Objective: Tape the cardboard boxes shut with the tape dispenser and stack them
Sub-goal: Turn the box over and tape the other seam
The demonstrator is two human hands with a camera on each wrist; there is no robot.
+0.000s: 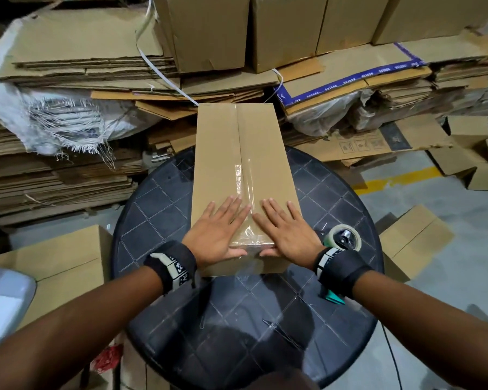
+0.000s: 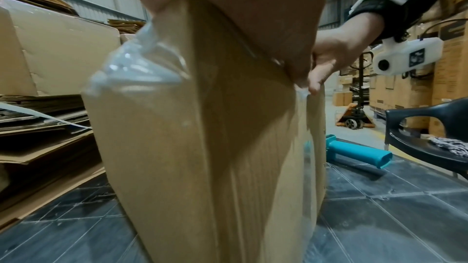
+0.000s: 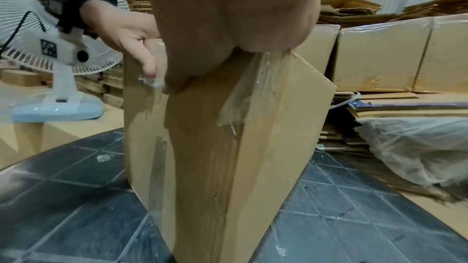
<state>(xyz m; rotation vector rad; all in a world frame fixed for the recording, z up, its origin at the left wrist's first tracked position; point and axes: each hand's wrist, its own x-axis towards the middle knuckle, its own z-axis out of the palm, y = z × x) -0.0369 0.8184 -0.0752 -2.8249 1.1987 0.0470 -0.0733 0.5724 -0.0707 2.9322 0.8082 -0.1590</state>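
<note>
A long brown cardboard box (image 1: 220, 153) lies on the round black table (image 1: 237, 319), its flaps closed. A strip of clear tape (image 1: 244, 175) runs along the centre seam and over the near end. My left hand (image 1: 219, 229) and right hand (image 1: 286, 232) lie flat on the near end of the top, fingers spread either side of the seam. Both thumbs press the tape tail on the end face. The left wrist view shows the box (image 2: 177, 147) and the right thumb (image 2: 316, 79) on the tape. The tape dispenser (image 1: 345, 239) with its teal handle (image 2: 357, 152) lies on the table beside my right wrist.
Stacks of flattened cardboard (image 1: 82, 66) and upright boxes (image 1: 209, 32) crowd the far side. A closed box (image 1: 59, 263) stands left of the table, with more boxes (image 1: 414, 240) on the floor to the right. A white fan (image 3: 50, 47) stands at left, a black chair (image 2: 430, 127) at right.
</note>
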